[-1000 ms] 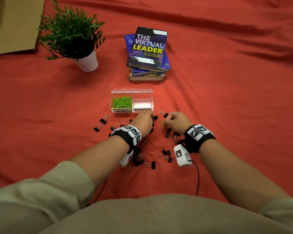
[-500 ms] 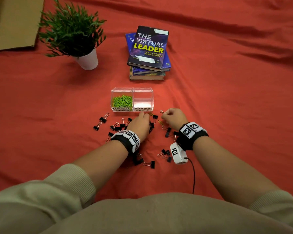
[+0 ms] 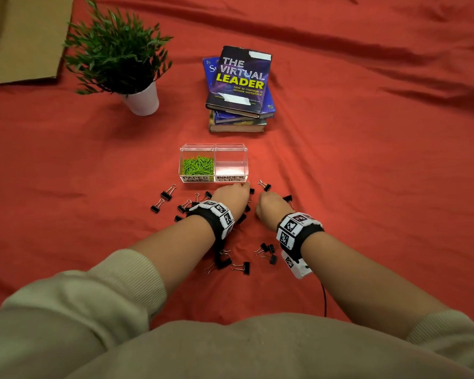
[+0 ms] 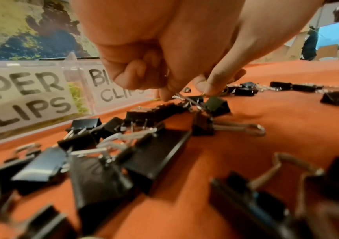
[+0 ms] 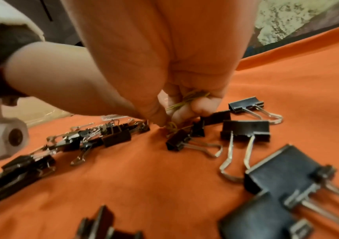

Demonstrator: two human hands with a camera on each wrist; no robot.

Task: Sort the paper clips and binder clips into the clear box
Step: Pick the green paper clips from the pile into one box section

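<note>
The clear box (image 3: 231, 146) has two compartments. The one labelled PAPER CLIPS holds green paper clips (image 3: 198, 165), and the one labelled BINDER CLIPS is bare. Black binder clips (image 3: 166, 194) lie scattered on the red cloth in front of it. My left hand (image 3: 230, 195) is down among them just before the box, thumb and forefinger pinching at a green paper clip (image 4: 205, 93), the other fingers curled. My right hand (image 3: 271, 206) holds a bunch of green paper clips (image 5: 184, 100) in its curled fingers, and its fingertips (image 5: 160, 119) pinch another on the cloth.
A potted plant (image 3: 137, 77) stands at the back left. A stack of books (image 3: 240, 88) is behind the box, and cardboard (image 3: 19, 36) lies in the far left corner. A black cable (image 3: 324, 299) trails from my right wrist. Red cloth (image 3: 367, 187) covers the whole surface.
My right hand has drawn slightly back and left over the binder clips. My left hand has stayed close to the front of the box.
</note>
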